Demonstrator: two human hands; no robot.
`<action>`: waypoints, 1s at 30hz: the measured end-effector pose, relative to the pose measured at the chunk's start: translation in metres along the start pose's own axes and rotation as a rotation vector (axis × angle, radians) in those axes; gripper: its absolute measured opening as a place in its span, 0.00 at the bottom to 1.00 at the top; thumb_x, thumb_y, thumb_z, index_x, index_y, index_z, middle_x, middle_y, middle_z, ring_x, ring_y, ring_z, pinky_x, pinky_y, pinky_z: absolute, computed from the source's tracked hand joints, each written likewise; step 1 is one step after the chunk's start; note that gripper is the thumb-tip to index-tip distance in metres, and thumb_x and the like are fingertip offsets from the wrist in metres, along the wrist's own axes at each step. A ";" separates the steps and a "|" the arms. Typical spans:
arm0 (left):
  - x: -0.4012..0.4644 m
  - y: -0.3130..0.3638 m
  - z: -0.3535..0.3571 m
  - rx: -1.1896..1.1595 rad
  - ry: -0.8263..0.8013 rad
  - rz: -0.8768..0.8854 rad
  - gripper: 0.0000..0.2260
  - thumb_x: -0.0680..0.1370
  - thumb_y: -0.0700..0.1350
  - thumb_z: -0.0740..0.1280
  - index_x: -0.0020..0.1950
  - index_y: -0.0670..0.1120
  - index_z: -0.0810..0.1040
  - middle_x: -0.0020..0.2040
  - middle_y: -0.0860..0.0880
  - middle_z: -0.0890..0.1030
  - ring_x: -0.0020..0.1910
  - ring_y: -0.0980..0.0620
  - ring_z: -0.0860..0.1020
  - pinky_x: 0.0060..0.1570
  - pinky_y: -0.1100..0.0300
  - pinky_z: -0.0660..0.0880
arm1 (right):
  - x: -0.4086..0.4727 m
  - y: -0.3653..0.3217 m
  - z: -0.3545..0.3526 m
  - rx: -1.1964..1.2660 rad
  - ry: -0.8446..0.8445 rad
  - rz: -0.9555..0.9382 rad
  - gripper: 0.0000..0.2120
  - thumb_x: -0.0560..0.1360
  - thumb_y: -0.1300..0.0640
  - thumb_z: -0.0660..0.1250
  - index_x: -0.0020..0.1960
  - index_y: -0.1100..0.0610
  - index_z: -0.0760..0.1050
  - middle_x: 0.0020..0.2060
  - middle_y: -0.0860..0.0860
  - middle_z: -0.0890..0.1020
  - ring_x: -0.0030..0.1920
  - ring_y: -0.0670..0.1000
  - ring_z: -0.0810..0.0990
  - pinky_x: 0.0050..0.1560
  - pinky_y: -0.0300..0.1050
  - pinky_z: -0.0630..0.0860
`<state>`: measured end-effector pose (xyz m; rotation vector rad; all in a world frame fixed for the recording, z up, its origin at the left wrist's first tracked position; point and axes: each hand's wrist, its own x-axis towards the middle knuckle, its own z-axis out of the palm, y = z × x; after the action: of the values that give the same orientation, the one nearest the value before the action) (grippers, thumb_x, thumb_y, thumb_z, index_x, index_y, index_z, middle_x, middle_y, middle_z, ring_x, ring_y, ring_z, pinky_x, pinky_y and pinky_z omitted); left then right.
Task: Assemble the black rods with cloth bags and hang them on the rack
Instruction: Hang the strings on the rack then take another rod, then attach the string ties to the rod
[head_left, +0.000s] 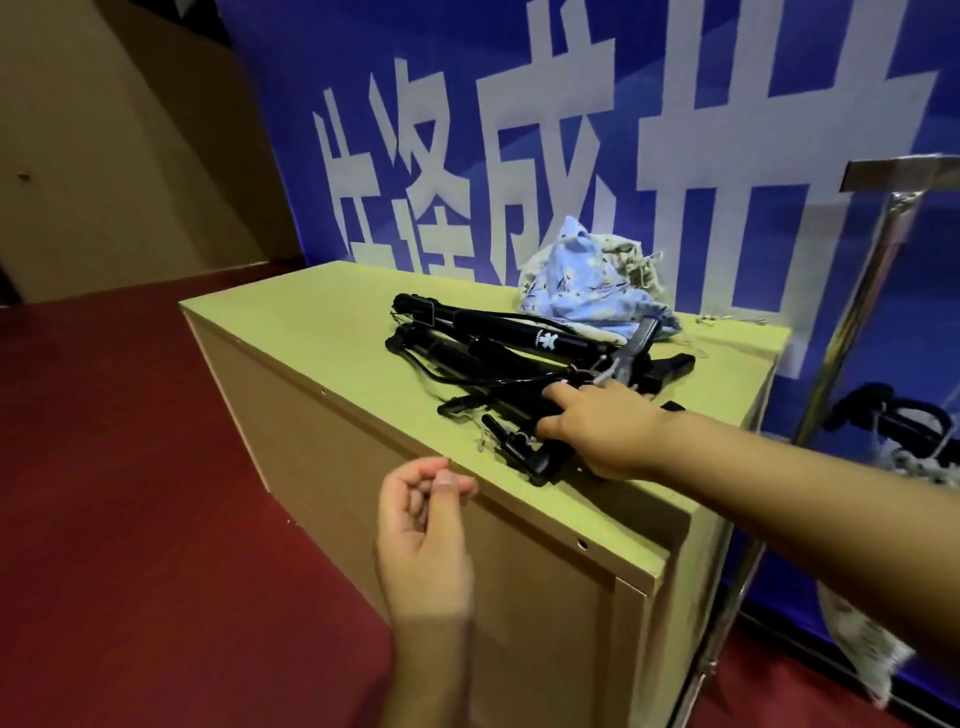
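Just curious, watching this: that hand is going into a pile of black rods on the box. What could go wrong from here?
Three risks, as guesses:
1. The rods lie tangled with cords, so lifting the one under the right hand could drag others along.
2. The nearest rod end sits at the edge of the box and could slip off.
3. The left hand hangs free in front of the box, supporting nothing.
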<state>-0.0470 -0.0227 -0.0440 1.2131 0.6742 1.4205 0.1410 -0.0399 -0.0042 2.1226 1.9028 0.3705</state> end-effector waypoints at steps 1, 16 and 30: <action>0.004 -0.003 -0.001 0.009 -0.012 -0.027 0.09 0.78 0.32 0.60 0.45 0.46 0.75 0.37 0.47 0.80 0.35 0.62 0.79 0.39 0.72 0.75 | 0.001 0.001 -0.001 -0.009 -0.016 -0.011 0.25 0.74 0.65 0.58 0.69 0.50 0.65 0.65 0.60 0.65 0.54 0.61 0.75 0.54 0.56 0.73; 0.029 -0.040 0.005 0.404 -0.468 -0.272 0.19 0.80 0.51 0.59 0.72 0.55 0.63 0.68 0.57 0.68 0.65 0.60 0.65 0.61 0.64 0.63 | 0.033 -0.005 -0.008 1.489 0.504 0.471 0.17 0.74 0.51 0.67 0.59 0.53 0.66 0.41 0.51 0.78 0.35 0.52 0.78 0.36 0.47 0.78; 0.035 -0.057 0.002 0.740 -0.516 -0.171 0.23 0.80 0.54 0.59 0.75 0.56 0.60 0.76 0.54 0.59 0.76 0.52 0.53 0.74 0.51 0.54 | 0.012 0.022 -0.062 2.718 0.698 0.259 0.08 0.79 0.57 0.60 0.50 0.63 0.71 0.41 0.69 0.79 0.19 0.41 0.69 0.23 0.29 0.70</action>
<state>-0.0205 0.0240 -0.0844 1.9474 0.9366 0.6576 0.1407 -0.0290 0.0616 -0.5746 -0.4078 0.8706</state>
